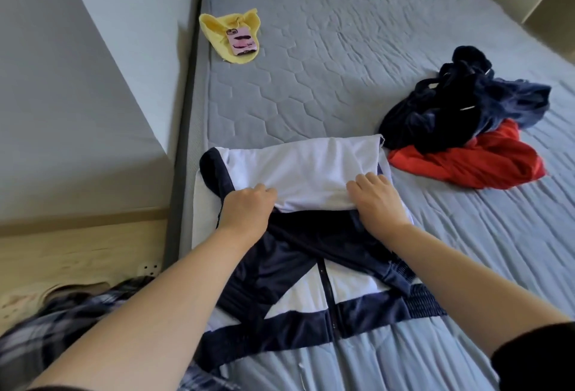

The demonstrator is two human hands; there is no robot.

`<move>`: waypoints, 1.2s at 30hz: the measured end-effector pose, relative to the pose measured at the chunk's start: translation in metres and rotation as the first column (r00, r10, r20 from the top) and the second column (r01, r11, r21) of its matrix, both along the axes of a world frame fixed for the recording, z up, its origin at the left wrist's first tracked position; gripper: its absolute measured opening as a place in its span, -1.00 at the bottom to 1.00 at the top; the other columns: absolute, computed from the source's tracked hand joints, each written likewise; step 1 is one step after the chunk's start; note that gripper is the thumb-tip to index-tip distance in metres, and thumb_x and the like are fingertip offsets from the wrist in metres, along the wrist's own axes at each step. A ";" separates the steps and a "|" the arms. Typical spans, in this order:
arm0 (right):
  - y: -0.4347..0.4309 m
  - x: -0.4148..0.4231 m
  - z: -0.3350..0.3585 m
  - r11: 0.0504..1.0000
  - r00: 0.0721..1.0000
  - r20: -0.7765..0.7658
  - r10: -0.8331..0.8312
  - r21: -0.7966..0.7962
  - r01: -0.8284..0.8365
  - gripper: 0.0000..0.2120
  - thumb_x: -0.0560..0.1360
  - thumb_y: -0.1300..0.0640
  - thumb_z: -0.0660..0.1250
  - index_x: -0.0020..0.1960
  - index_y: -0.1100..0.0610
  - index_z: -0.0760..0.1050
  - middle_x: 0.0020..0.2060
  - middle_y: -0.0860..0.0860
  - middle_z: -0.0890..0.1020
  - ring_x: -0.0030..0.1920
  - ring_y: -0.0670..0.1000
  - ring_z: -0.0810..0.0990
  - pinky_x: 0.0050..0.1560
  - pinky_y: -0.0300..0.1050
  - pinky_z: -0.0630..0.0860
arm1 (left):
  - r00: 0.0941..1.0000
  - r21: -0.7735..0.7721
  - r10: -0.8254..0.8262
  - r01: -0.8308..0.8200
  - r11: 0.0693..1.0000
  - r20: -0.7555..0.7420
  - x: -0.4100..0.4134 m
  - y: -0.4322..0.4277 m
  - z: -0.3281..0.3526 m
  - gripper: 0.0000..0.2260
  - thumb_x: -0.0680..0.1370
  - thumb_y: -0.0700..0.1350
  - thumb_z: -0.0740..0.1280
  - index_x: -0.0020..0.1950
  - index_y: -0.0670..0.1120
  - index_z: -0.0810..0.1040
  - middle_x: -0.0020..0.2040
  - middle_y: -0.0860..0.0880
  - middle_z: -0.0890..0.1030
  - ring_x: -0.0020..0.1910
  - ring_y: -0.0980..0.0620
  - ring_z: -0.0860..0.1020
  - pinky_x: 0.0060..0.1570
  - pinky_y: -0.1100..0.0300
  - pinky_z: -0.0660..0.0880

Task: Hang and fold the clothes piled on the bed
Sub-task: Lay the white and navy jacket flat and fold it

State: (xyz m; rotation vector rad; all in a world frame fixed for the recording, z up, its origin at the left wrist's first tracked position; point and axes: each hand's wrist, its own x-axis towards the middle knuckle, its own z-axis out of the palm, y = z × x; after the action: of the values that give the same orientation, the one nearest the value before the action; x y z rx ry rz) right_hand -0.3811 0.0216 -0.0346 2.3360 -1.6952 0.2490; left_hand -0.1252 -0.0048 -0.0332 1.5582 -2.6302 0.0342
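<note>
A white and navy zip jacket point(305, 169) lies on the near left part of the bed point(311, 73), its upper white part doubled back over the navy sleeves. My left hand point(247, 210) grips the near left edge of that white fold with curled fingers. My right hand point(378, 201) grips the near right edge of the same fold. To the right lies a pile of dark navy clothes point(460, 104) on top of a red garment point(476, 160).
A yellow cloth point(217, 29) with a pink phone point(242, 42) on it lies at the far left of the bed. A grey wall and a wooden floor border the bed's left side. A plaid garment shows at the lower left.
</note>
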 end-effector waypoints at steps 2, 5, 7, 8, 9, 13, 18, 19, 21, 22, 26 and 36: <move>-0.015 0.007 0.013 1.000 0.999 -0.029 -0.026 0.014 0.026 -0.71 0.10 0.50 0.35 -0.24 0.26 0.44 -0.38 0.16 0.48 -0.36 0.20 0.49 -0.35 0.02 0.39 | 0.998 -0.015 0.029 -0.030 0.999 -0.052 0.004 -0.011 0.008 -0.88 0.36 -0.38 0.36 -0.17 -0.20 0.52 -0.29 -0.15 0.51 -0.39 -0.17 0.52 -0.46 0.16 0.21; -0.058 0.015 0.039 0.969 0.974 -0.188 -0.127 0.188 0.163 -0.72 0.40 0.31 0.32 0.11 0.19 0.45 -0.07 0.11 0.57 -0.02 0.19 0.56 -0.17 -0.01 0.35 | 0.987 0.045 0.162 -0.163 0.986 0.011 -0.003 -0.045 0.030 -0.86 0.53 -0.26 0.24 0.05 -0.18 0.53 -0.04 -0.14 0.57 -0.06 -0.20 0.56 -0.26 0.09 0.32; -0.079 0.021 0.056 0.963 0.975 -0.141 -0.172 0.184 0.196 -0.74 0.39 0.32 0.31 0.08 0.21 0.48 -0.05 0.13 0.58 -0.01 0.20 0.57 -0.17 -0.01 0.39 | 0.966 0.072 0.257 -0.255 0.964 -0.018 -0.012 -0.063 0.046 -0.84 0.55 -0.22 0.23 0.08 -0.16 0.54 0.03 -0.14 0.59 0.01 -0.18 0.55 -0.18 0.08 0.35; -0.085 0.023 0.063 0.990 0.990 -0.070 -0.125 0.063 0.129 -0.77 0.32 0.40 0.32 -0.04 0.25 0.50 -0.15 0.18 0.58 -0.11 0.23 0.58 -0.23 0.02 0.41 | 0.966 0.015 0.252 -0.251 0.968 -0.052 -0.016 -0.066 0.052 -0.85 0.53 -0.23 0.24 0.06 -0.16 0.53 0.01 -0.14 0.58 -0.01 -0.18 0.55 -0.21 0.07 0.33; -0.085 0.023 0.065 0.996 0.997 -0.007 -0.082 -0.044 0.082 -0.77 0.23 0.47 0.34 -0.15 0.28 0.49 -0.26 0.20 0.56 -0.23 0.24 0.57 -0.30 0.02 0.42 | 0.974 -0.069 0.213 -0.218 0.974 -0.071 -0.017 -0.066 0.054 -0.86 0.52 -0.24 0.24 0.05 -0.15 0.52 -0.01 -0.14 0.56 -0.05 -0.19 0.54 -0.26 0.07 0.29; -0.065 0.005 0.018 0.969 0.960 -0.269 -0.076 0.207 0.135 -0.77 0.48 0.28 0.22 0.09 0.11 0.51 0.01 0.08 0.59 0.04 0.15 0.57 -0.03 0.03 0.50 | 0.986 0.019 0.107 -0.110 0.994 0.127 -0.004 -0.037 0.008 -0.84 0.58 -0.19 0.18 0.10 -0.10 0.51 0.05 -0.09 0.52 0.04 -0.14 0.51 -0.24 0.11 0.28; -0.039 -0.001 -0.037 0.800 0.978 -0.113 -0.177 0.562 0.210 -0.67 0.48 0.28 0.17 0.22 0.07 0.35 0.15 0.02 0.47 0.15 0.12 0.46 0.06 0.00 0.46 | 0.935 0.312 0.193 -0.286 0.906 0.296 -0.006 -0.023 -0.023 -0.73 0.50 -0.27 0.25 0.18 -0.08 0.48 0.19 -0.06 0.47 0.20 -0.09 0.42 -0.02 0.10 0.36; -0.042 -0.004 -0.035 0.758 0.975 -0.081 -0.209 0.616 0.214 -0.65 0.42 0.29 0.19 0.17 0.07 0.37 0.10 0.00 0.48 0.10 0.12 0.48 0.02 -0.01 0.47 | 0.927 0.339 0.174 -0.289 0.895 0.331 -0.008 -0.026 -0.018 -0.70 0.49 -0.23 0.26 0.21 -0.08 0.46 0.19 -0.06 0.45 0.22 -0.09 0.39 0.03 0.10 0.35; -0.054 -0.009 -0.021 0.641 0.945 0.042 -0.324 0.744 0.187 -0.74 0.36 0.25 0.20 0.03 0.08 0.43 -0.01 0.01 0.56 -0.02 0.10 0.54 -0.04 0.00 0.48 | 0.927 0.417 0.111 -0.266 0.869 0.359 -0.013 -0.035 -0.004 -0.76 0.47 -0.20 0.25 0.13 -0.07 0.46 0.06 -0.04 0.44 0.16 -0.07 0.37 0.00 0.10 0.30; -0.060 -0.008 -0.014 0.633 0.912 0.131 -0.388 0.758 0.160 -0.79 0.38 0.24 0.18 -0.02 0.09 0.48 -0.03 0.06 0.60 -0.04 0.10 0.56 -0.03 0.00 0.50 | 0.939 0.438 0.105 -0.250 0.863 0.328 -0.015 -0.040 0.002 -0.85 0.46 -0.19 0.23 0.01 -0.07 0.45 -0.05 -0.03 0.42 0.09 -0.06 0.37 -0.04 0.11 0.28; -0.079 0.019 -0.003 0.933 0.869 0.408 -0.279 0.329 0.145 -0.72 0.52 0.26 0.16 0.15 0.18 0.55 0.16 0.10 0.54 0.19 0.14 0.44 0.06 -0.12 0.33 | 0.995 0.158 0.094 -0.099 0.982 0.037 -0.025 -0.060 0.004 -0.86 0.52 -0.15 0.15 -0.01 -0.10 0.47 0.10 -0.07 0.45 0.18 -0.09 0.34 0.09 0.06 0.29; -0.095 -0.006 -0.077 0.738 0.784 0.135 -0.606 0.464 0.490 -0.43 0.60 -0.09 -0.11 0.57 0.03 -0.08 0.56 -0.04 -0.05 0.53 -0.06 -0.15 0.49 0.14 -0.21 | 0.962 0.193 0.271 -0.262 0.946 -0.025 0.034 -0.093 -0.085 -0.42 0.61 0.21 -0.10 0.57 0.04 -0.18 0.58 0.03 -0.17 0.53 0.08 -0.22 0.47 0.09 -0.21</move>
State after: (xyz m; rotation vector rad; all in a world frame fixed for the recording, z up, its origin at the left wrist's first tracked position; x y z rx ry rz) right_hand -0.3867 -0.0736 -0.1112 1.9535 -2.7302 0.1164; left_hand -0.0909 -0.0977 -0.1186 1.9385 -2.4244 -0.2408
